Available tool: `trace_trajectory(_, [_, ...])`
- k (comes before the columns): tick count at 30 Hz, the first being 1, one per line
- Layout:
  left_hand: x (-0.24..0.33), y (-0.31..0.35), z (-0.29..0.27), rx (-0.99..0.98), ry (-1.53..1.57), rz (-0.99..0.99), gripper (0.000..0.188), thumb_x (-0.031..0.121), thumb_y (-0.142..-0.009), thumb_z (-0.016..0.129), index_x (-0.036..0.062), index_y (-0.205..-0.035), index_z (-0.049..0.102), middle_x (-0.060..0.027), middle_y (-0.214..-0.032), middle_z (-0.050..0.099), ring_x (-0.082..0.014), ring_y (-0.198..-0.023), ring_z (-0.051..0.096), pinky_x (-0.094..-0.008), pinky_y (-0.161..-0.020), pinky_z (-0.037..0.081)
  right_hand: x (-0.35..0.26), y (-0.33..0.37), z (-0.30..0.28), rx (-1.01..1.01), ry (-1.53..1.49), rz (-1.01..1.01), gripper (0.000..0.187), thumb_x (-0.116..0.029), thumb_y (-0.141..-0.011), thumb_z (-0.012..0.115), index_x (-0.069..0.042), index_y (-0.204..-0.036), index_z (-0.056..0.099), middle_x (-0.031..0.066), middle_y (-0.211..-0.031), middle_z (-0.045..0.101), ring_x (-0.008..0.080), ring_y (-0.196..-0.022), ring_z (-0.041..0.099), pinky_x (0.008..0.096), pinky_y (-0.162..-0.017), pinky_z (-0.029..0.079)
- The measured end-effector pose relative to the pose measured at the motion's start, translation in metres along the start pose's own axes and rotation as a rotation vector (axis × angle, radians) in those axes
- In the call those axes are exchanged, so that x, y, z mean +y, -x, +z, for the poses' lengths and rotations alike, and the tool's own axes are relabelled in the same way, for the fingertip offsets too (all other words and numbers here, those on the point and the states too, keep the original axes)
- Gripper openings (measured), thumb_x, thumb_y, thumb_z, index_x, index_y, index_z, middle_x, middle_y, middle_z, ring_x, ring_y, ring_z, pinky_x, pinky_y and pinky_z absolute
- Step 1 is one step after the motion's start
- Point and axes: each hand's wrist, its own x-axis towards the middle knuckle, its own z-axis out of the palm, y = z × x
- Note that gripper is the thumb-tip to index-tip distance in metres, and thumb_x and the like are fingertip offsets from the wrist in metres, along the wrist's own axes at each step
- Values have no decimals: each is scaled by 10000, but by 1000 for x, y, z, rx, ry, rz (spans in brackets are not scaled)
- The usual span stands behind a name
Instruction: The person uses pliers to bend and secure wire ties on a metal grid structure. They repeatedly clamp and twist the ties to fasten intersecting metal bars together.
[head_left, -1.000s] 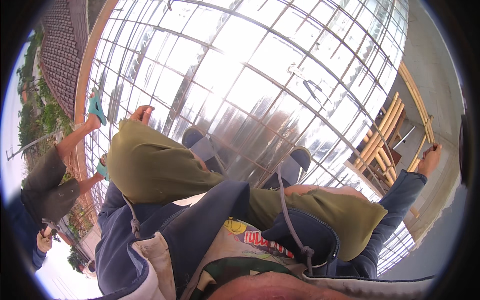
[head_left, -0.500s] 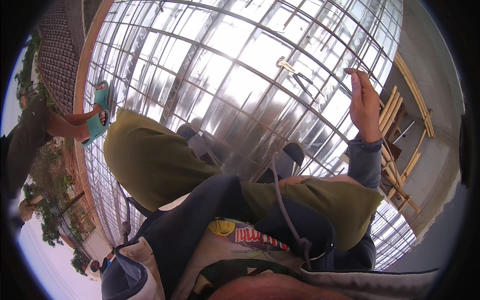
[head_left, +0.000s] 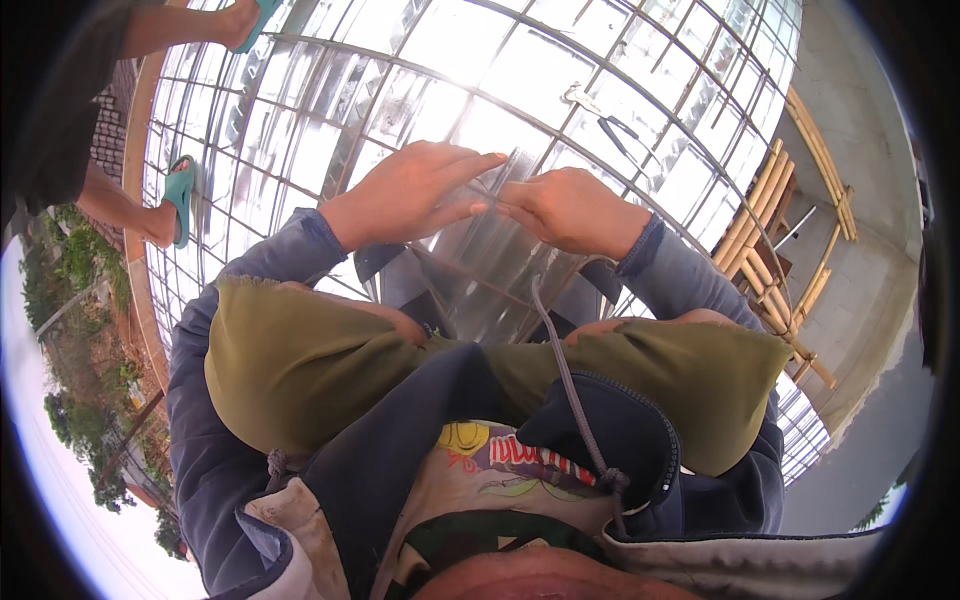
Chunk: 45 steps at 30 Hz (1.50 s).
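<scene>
Steel rebar mesh (head_left: 482, 96) at twelve o'clock. Left hand (head_left: 415, 195): fingers parted; right hand (head_left: 577, 212): fingers pinched narrow, apparently on thin wire (head_left: 484, 187) between hands (firmness unclear). Pincers (head_left: 592, 104), one o'clock. Loose pinch could drop wire into mesh.

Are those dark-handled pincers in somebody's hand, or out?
Out: the pincers lie on the steel mesh, apart from the left hand and right hand.

Pliers (head_left: 604, 119) lie on rebar mesh (head_left: 488, 95) beyond a worker's right hand (head_left: 570, 208), the left hand (head_left: 410, 192) just beside it; bamboo poles (head_left: 752, 217) flank the right, a co-worker's feet (head_left: 163, 222) the left.
</scene>
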Motion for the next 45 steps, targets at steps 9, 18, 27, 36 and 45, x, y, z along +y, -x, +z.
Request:
trace_trajectory(9, [-46, 31, 30, -313, 369, -552, 309, 233, -1105, 580, 49, -1311, 720, -226, -986, 752, -350, -821, 718, -439, -795, 574, 48, -70, 61, 26, 52, 98, 171, -119, -1017, 625, -48, -1142, 718, 166, -978, 723, 385, -965, 704, 489, -840, 557])
trace_trajectory(18, [-101, 29, 67, 13, 259, -674, 298, 232, -1104, 607, 24, -1270, 741, -156, -834, 724, -245, -654, 622, -388, -670, 511, 88, -130, 55, 528, 118, -57, 248, -231, -988, 734, -48, -1155, 714, 144, -1037, 713, 361, -1019, 671, 471, -907, 550])
trace_trajectory(27, [-152, 16, 91, -72, 297, -833, 388, 273, -1112, 519, 71, -1377, 718, -233, -1140, 776, -404, -1062, 742, -459, -943, 553, 132, -111, 22, 579, 190, 194, 176, -217, -1025, 703, -109, -1156, 749, 89, -1039, 700, 314, -1007, 664, 436, -881, 560])
trace_trajectory(36, [-154, -20, 107, -18, 549, -796, 417, 367, -1118, 534, 149, -1423, 715, -170, -1204, 754, -249, -1090, 685, -394, -1009, 519, 159, -185, 19, 169, 436, 37, 226, -248, -997, 651, -39, -990, 738, 186, -878, 760, 392, -827, 756, 505, -776, 579])
trace_trajectory(45, [-164, -31, 130, 52, 700, -888, 409, 365, -1107, 577, 99, -1374, 736, -85, -1001, 735, -166, -899, 644, -339, -896, 529, 158, -202, 24, 379, 184, 217, 277, -274, -971, 642, -34, -916, 769, 248, -838, 744, 434, -850, 748, 542, -799, 569])
